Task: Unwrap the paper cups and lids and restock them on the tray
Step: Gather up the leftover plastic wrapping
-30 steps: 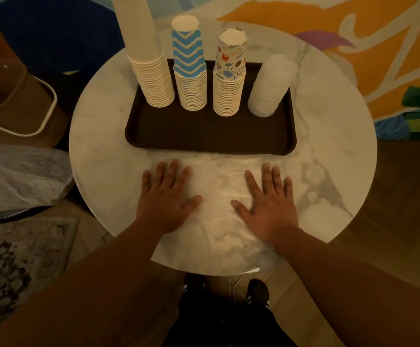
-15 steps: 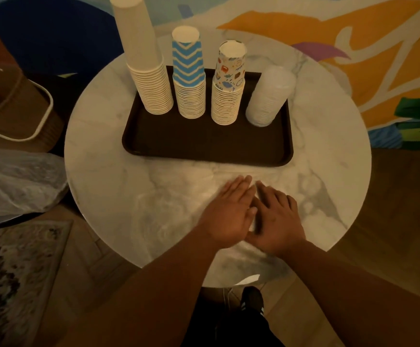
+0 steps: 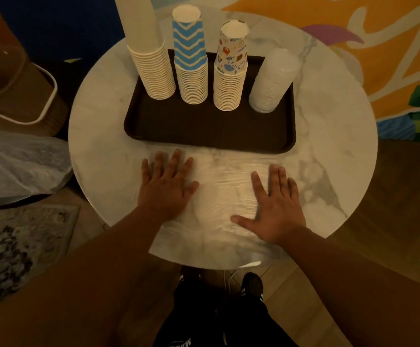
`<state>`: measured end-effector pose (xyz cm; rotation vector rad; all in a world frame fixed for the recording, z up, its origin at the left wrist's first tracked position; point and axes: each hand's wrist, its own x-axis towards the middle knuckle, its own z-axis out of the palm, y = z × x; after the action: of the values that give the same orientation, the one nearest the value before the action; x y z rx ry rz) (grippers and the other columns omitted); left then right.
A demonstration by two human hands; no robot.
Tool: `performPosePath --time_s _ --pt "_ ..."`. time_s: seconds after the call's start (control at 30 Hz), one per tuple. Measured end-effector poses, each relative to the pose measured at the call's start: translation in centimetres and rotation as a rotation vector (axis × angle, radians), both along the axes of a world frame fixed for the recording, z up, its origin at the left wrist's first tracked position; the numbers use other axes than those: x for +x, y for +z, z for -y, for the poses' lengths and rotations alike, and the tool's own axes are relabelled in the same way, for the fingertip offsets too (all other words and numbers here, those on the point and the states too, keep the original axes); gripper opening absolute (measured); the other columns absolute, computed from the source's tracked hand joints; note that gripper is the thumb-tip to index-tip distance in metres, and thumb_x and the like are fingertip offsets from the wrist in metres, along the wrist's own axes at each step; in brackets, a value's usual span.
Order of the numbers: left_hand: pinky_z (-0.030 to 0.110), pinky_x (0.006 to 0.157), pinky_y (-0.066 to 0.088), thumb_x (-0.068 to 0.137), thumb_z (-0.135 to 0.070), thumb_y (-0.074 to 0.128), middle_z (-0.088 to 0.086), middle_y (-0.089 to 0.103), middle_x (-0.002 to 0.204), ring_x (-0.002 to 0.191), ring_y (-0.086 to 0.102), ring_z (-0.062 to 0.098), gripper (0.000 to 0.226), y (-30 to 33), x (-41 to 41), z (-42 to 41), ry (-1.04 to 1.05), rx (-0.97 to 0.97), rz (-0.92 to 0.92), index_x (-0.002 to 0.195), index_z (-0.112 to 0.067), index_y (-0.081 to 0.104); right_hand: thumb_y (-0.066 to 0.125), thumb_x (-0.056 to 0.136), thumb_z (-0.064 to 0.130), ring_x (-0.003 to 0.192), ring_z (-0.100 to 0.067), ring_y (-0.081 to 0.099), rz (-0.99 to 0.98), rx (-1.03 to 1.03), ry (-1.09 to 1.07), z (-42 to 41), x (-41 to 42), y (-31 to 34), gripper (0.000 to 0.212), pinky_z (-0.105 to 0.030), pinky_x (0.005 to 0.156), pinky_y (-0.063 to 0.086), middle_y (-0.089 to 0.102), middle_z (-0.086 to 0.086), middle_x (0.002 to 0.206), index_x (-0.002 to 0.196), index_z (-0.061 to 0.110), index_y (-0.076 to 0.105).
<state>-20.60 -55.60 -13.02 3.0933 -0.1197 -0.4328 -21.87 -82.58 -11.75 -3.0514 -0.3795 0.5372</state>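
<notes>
A dark brown tray [image 3: 204,128] lies on the round marble table [image 3: 329,151]. Along its far side stand a tall stack of plain cream cups [image 3: 151,68], a blue zigzag cup stack [image 3: 191,63], a cartoon-print cup stack [image 3: 230,73] and a stack of clear lids [image 3: 271,83]. In front of the tray a sheet of clear plastic wrap [image 3: 224,191] lies flat on the marble. My left hand [image 3: 165,189] and my right hand [image 3: 275,209] press on it, fingers spread flat, a hand's width apart.
A brown basket with a white rim [image 3: 21,91] stands on the floor at the left. Below it lies crumpled clear plastic [image 3: 21,166] on a dark surface, and a patterned rug [image 3: 16,249]. My feet [image 3: 251,286] are under the table's near edge.
Half a second ago both hands were together at the middle of the wrap. They have slid apart, left hand leftward and right hand rightward, flattening the sheet.
</notes>
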Motion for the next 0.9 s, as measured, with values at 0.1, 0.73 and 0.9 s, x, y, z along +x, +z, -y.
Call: performPosePath --time_s 0.1,0.73,0.9 --pt "0.057 0.114 -0.015 0.091 -0.065 -0.002 0.005 -0.013 0.161 0.145 -0.021 0.034 0.071 1.3 -0.2 0.6 -0.044 0.060 0.001 0.152 -0.030 -0.009 0.010 0.070 0.095 0.141 -0.031 -0.034 -0.033 0.052 0.009 0.2 0.0 0.1 0.110 -0.051 0.117 -0.014 -0.032 -0.018 0.155 0.151 0.027 -0.020" --pt "0.028 0.077 0.046 0.082 -0.031 0.037 0.010 0.063 0.111 0.096 0.061 0.028 0.045 3.6 -6.1 -2.5 -0.203 -0.342 0.073 0.110 -0.008 0.064 0.042 0.092 0.040 0.069 -0.021 0.061 0.137 0.739 -0.068 3.6 -1.7 2.2 0.042 -0.026 0.061 0.037 0.069 -0.009 0.078 0.089 0.006 0.066" --pt "0.030 0.082 0.041 0.090 -0.029 0.041 0.010 0.065 0.102 0.093 0.060 0.028 0.038 3.9 -4.0 -3.4 0.146 -0.493 0.151 0.112 -0.010 0.065 0.041 0.103 0.033 0.057 0.000 0.059 0.043 0.723 -0.340 2.4 2.2 2.9 0.034 -0.011 0.052 0.040 0.067 0.002 0.069 0.084 0.012 0.060"
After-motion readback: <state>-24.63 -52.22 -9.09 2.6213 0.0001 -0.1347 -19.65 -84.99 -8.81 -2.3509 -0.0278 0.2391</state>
